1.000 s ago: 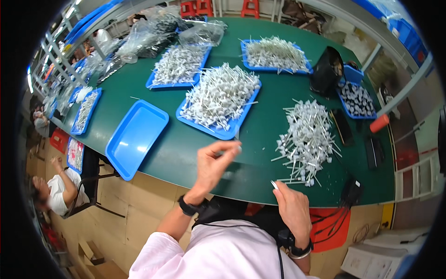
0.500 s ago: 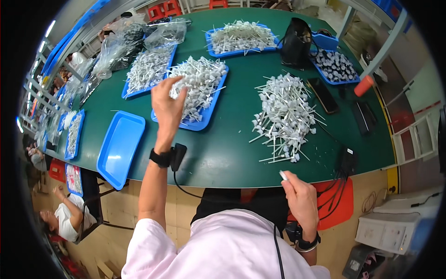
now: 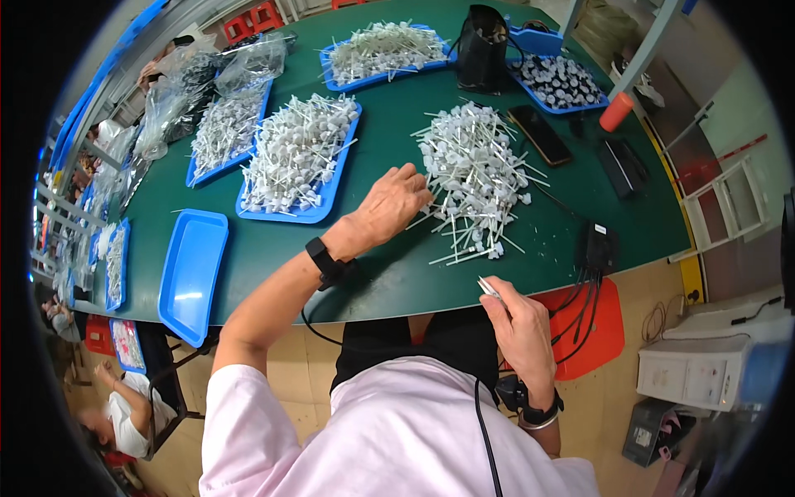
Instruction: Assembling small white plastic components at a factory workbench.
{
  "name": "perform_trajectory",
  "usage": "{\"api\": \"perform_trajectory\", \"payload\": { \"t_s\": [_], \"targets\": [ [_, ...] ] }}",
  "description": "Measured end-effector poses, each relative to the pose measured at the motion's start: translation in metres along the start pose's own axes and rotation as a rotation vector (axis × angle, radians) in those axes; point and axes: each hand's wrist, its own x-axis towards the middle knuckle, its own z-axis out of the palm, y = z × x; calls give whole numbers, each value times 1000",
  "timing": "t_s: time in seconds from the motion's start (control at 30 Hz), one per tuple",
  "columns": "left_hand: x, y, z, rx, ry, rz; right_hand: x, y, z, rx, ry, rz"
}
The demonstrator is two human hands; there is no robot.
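My left hand (image 3: 391, 203) reaches over the green table (image 3: 389, 273) and touches the left edge of a loose pile of white stick-like plastic parts (image 3: 480, 170); whether its fingers grip one is hidden. A black band sits on that wrist. My right hand (image 3: 517, 323) is held low by the table's front edge, pinching a small thin white part (image 3: 489, 287) between fingertips. A blue tray heaped with the same white parts (image 3: 298, 153) lies to the left of my left hand.
An empty blue tray (image 3: 192, 273) overhangs the near left edge. More filled blue trays (image 3: 381, 51) and clear bags (image 3: 248, 62) line the back. A black bag (image 3: 483, 37), dark phones (image 3: 542, 134), a black adapter (image 3: 595, 246) and an orange-tipped post (image 3: 617, 112) stand to the right. Another person (image 3: 120, 414) sits lower left.
My left hand has swung from above the heaped blue tray rightward and down to the loose pile's edge. My right hand stays by the table edge with the small part.
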Motion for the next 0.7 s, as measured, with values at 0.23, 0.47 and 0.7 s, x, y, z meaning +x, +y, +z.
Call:
{"api": "perform_trajectory", "payload": {
  "t_s": [0.23, 0.47, 0.7],
  "targets": [
    [-2, -1, -14, -35, 79, 13, 6, -3, 9, 6, 6, -38],
    [-78, 62, -43, -1507, 356, -803, 23, -18, 37, 126, -52, -144],
    [-108, 99, -36, -1689, 523, -1008, 43, -40, 72, 76, -149, -257]
  ]
}}
